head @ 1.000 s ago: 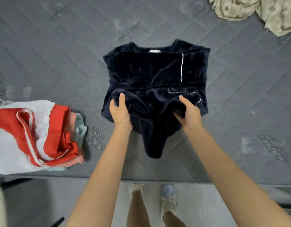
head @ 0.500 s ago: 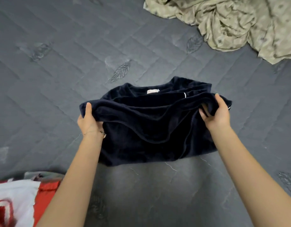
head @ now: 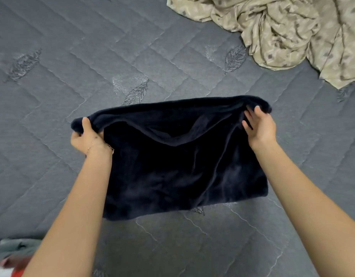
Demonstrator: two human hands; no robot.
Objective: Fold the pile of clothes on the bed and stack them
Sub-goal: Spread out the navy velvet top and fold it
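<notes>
A dark navy velvet garment [head: 172, 172] lies folded in half on the grey quilted mattress [head: 92, 66], its doubled edge at the far side. My left hand [head: 87, 134] grips the far left corner of the folded edge, thumb on top. My right hand [head: 259, 126] holds the far right corner, thumb over the fabric and fingers underneath. A crumpled beige patterned cloth [head: 282, 29] sits at the far right of the bed. The corner of a folded stack [head: 12, 254], with grey-green, red and white fabric, shows at the bottom left.
Bare mattress stretches to the left and beyond the navy garment. The beige cloth takes up the upper right corner. The stack lies against the near left edge of the view, partly behind my left forearm.
Both hands carried the garment's lower hem up and away over its top, folding it in half; the collar and label are now covered. The view shifted farther onto the bed.
</notes>
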